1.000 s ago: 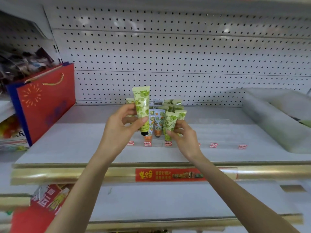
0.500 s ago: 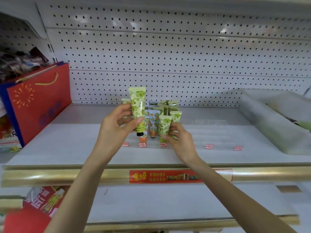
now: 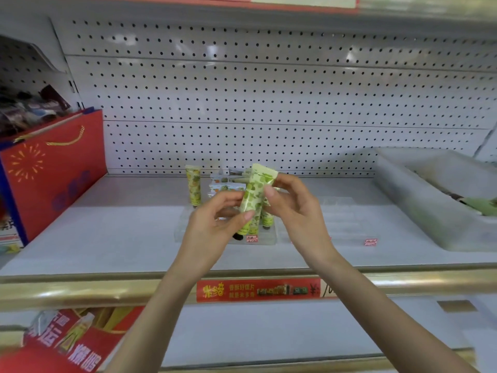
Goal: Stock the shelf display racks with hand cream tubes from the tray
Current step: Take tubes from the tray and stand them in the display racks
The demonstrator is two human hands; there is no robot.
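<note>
Hand cream tube [image 3: 256,193], green-spotted, hangs tilted above the clear display rack [image 3: 185,224], cap end down. We see the left hand [image 3: 212,230] pinching its lower half between thumb and fingers, and the right hand [image 3: 298,215] curled round its crimped top. Behind them we see a yellow tube [image 3: 193,188] standing upright in the rack. The tray [image 3: 419,211] lies well apart, to the right.

At frame centre the left hand [image 3: 212,230] and right hand [image 3: 298,211] both pinch a green tube [image 3: 255,195], tilted with its cap low and left. Just behind, a clear rack [image 3: 265,236] holds upright tubes [image 3: 193,188]. A red bag [image 3: 53,173] stands at left, a tray [image 3: 419,200] at right.
</note>
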